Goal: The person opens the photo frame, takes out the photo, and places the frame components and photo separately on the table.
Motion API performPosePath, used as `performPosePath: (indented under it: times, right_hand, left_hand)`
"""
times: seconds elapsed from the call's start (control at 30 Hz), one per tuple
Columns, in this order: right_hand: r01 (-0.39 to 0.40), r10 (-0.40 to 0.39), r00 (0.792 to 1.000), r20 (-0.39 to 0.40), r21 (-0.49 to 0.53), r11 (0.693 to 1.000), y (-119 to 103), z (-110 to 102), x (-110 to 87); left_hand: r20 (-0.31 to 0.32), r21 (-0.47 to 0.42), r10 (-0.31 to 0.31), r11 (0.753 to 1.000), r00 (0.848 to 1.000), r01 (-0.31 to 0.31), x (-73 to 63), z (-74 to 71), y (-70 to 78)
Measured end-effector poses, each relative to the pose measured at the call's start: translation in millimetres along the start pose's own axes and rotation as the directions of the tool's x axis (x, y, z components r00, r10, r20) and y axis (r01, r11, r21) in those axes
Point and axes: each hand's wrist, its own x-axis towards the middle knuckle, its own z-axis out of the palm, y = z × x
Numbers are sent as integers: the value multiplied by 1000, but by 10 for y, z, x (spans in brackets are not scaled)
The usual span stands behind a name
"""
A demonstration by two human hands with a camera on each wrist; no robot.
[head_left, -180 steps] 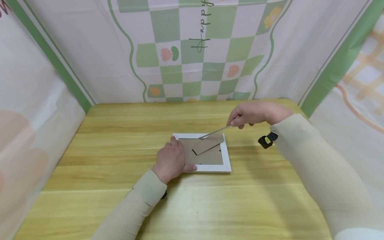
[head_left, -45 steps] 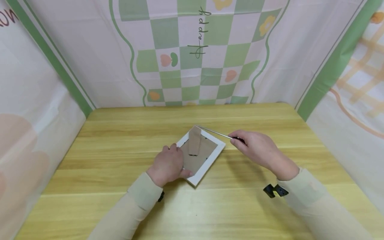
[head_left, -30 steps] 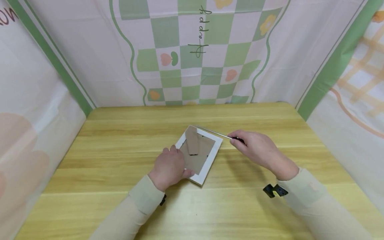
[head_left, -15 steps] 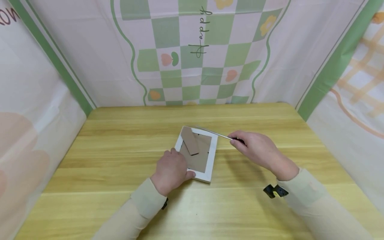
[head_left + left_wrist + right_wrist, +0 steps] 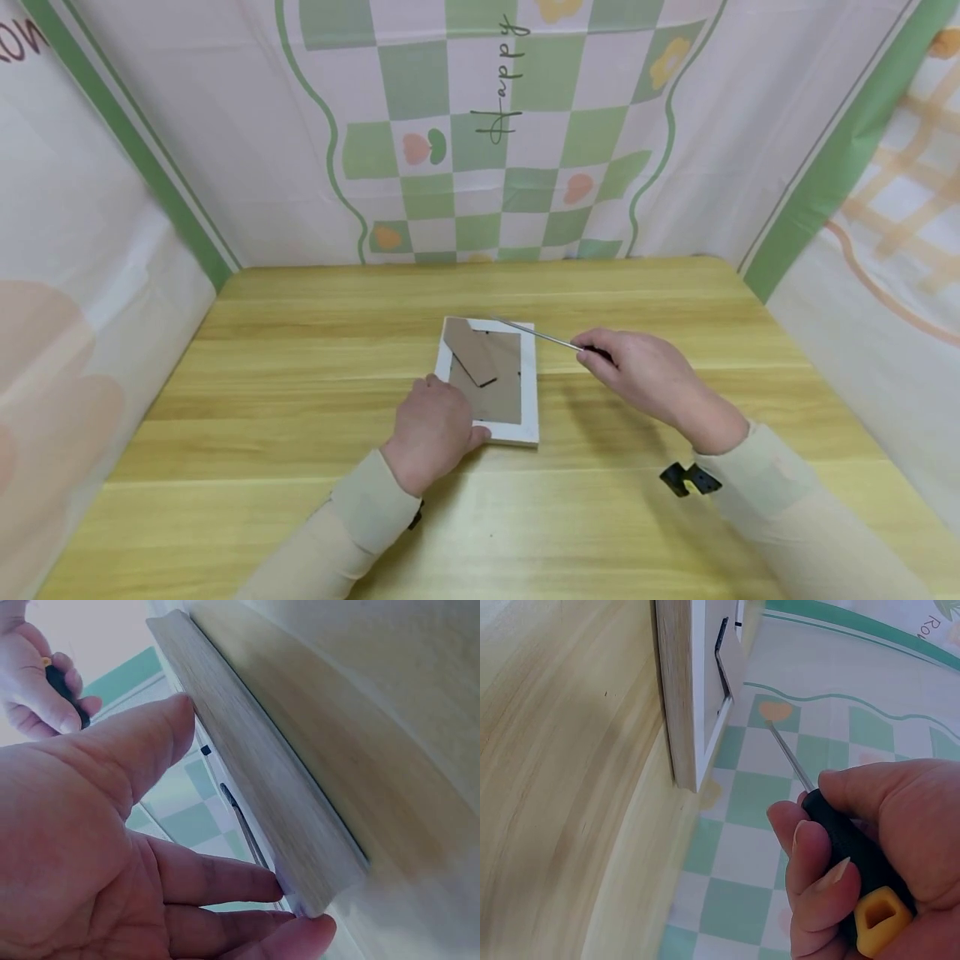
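Note:
A white picture frame (image 5: pixel 528 392) lies back side up on the table, its long sides running away from me. Its brown backing board (image 5: pixel 502 404) shows, with a stand leg (image 5: pixel 471 354) slanting over the far left corner. At the near left corner my left hand (image 5: pixel 431 425) holds the frame, thumb along the near edge and fingers at the left side. My right hand (image 5: pixel 648 379) grips a screwdriver by its black and yellow handle (image 5: pixel 862 859). The thin shaft (image 5: pixel 543 337) reaches left over the frame's far edge; in the right wrist view its tip stands apart from the frame.
The wooden table (image 5: pixel 300 358) ends at a printed cloth (image 5: pixel 480 167) behind and at the sides. Small black tabs (image 5: pixel 519 374) sit along the edge of the frame's opening. A black wrist mount (image 5: pixel 690 479) hangs at the right sleeve.
My left hand has turned the frame counterclockwise from a diamond position to nearly upright in view. Since six seconds ago, the right hand has come nearer with the screwdriver, away from the stand leg.

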Motion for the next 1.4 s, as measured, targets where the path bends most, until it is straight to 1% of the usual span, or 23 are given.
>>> performPosePath:
  times: [0.2,0.37,0.43,0.57,0.67,0.73,0.8,0.9,1.0,1.1,1.23,1.4]
  right_hand:
    - [13,-13,1000,-6,-18,1000,0,9,-7]
    - [7,-7,1000,11,-44,999,-9,20,0]
    - [7,-6,1000,16,-61,998,-16,24,1]
    - [23,-21,1000,16,-108,994,-40,27,-4]
    - [37,-38,999,-4,-153,988,-69,37,-13]
    - [49,-57,998,-34,-197,979,-90,53,-23]
    - [67,-86,994,-69,-245,967,-111,76,-32]
    - [98,-140,983,-121,-306,947,-135,121,-39]
    - [117,-179,971,-155,-341,933,-149,173,-34]
    - [114,-187,967,-174,-362,925,-165,215,-27]
    - [103,-184,966,-181,-386,917,-194,262,-19]
    - [111,-201,961,-189,-402,909,-243,311,-19]
  left_hand:
    - [-55,19,27,999,998,-26,-13,6,8]
    - [-74,13,30,999,997,-29,-26,11,15]
    - [-64,-5,20,1000,998,-20,-19,8,9]
    - [-39,-74,-44,996,998,41,5,13,-19]
    - [-47,-103,-76,992,996,70,26,25,-51]
    - [-57,-122,-75,990,996,68,49,40,-75]
    - [-52,-138,-70,988,996,63,77,54,-97]
    - [-37,-159,-65,986,997,58,123,78,-126]
    - [-18,-171,-61,984,998,57,155,95,-146]
    - [8,-195,-59,979,998,59,175,111,-158]
    - [32,-233,-71,970,997,76,196,126,-166]
    - [31,-229,-75,970,997,80,227,134,-179]
